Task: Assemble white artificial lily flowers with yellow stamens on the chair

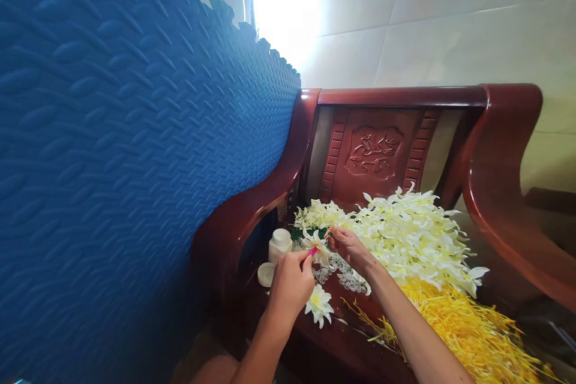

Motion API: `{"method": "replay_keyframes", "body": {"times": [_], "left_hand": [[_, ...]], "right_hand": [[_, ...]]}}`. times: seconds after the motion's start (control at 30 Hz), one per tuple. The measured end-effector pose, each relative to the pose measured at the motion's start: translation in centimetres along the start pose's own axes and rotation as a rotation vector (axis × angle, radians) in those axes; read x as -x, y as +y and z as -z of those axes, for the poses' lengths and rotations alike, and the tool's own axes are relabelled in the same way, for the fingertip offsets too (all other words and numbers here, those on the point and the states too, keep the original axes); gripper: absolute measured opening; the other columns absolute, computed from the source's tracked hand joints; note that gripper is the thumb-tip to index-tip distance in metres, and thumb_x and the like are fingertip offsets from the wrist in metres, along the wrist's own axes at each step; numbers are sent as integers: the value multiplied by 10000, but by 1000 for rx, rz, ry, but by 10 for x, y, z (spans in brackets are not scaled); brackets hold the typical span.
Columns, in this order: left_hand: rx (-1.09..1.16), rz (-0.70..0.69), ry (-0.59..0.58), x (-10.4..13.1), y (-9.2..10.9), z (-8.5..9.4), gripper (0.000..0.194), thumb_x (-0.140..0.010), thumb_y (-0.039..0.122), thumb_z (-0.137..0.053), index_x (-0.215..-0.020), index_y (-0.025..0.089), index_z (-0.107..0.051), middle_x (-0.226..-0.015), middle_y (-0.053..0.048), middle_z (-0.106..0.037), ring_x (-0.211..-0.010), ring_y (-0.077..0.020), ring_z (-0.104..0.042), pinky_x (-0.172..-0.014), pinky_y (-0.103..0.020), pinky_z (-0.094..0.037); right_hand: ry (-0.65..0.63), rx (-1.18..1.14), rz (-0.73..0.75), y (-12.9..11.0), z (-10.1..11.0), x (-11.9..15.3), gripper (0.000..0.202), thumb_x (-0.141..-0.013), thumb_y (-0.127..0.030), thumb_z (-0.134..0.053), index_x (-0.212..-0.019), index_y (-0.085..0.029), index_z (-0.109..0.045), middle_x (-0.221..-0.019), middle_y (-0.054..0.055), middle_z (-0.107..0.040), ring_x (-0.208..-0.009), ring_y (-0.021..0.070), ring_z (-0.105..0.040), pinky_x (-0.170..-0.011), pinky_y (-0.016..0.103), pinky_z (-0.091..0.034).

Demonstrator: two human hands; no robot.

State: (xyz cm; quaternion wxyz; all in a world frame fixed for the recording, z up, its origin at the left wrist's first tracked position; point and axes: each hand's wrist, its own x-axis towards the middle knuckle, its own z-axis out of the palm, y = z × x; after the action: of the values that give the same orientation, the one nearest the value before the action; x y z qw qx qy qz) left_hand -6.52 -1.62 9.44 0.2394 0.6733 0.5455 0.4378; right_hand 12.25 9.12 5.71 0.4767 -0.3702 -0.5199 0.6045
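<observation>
My left hand (292, 279) is closed around a small pink tool (313, 251), its tip close to a white flower (320, 246). To the right of that flower, my right hand (346, 245) pinches something small and green, too small to make out fully. A finished-looking white flower with a yellow centre (319, 305) lies on the seat below my hands. White lace-like pieces (351, 276) spread under and beside the held flower. An open white jar (280, 243) stands left of my hands, with a round white lid (266, 274) in front of it.
A big heap of white petals (409, 234) covers the seat's right part, with yellow strands (468, 330) before it. The dark red wooden chair (400, 96) has curved armrests on both sides. A blue textured mat (135, 162) stands upright at the left.
</observation>
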Motion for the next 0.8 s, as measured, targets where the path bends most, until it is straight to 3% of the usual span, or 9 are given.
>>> {"method": "replay_keyframes", "body": {"times": [0.23, 0.43, 0.7, 0.8], "left_hand": [[-86, 30, -49, 2, 2, -2, 295, -886, 206, -466, -663, 161, -655, -630, -36, -619, -603, -138, -495, -538, -252, -209], [-91, 17, -45, 1, 2, -8, 285, -913, 217, -436, -748, 191, -667, -730, -31, -681, -671, -138, -559, -571, -233, -275], [8, 30, 31, -2, 6, -11, 299, -936, 247, -407, -787, 192, -661, -724, -39, -684, -638, -145, -565, -572, -240, -310], [33, 51, 60, -1, 9, -10, 274, -935, 262, -418, -829, 192, -660, -752, -50, -691, -659, -158, -582, -565, -243, -322]], "right_hand": [[-2, 12, -15, 0, 4, 2, 487, -598, -609, -779, -695, -150, -647, -565, -36, -494, -531, 82, -383, -528, 232, -297], [-8, 28, -19, -6, -1, 8, 413, -649, -556, -771, -701, -156, -681, -561, -31, -509, -530, 85, -398, -530, 236, -300], [65, -4, -40, -20, -36, 14, 348, -654, -516, -777, -778, -199, -708, -718, -3, -630, -603, 115, -513, -544, 225, -375], [34, -55, -33, -29, -54, 18, 330, -683, -473, -767, -879, -209, -738, -855, 15, -689, -737, 139, -585, -647, 221, -435]]}}
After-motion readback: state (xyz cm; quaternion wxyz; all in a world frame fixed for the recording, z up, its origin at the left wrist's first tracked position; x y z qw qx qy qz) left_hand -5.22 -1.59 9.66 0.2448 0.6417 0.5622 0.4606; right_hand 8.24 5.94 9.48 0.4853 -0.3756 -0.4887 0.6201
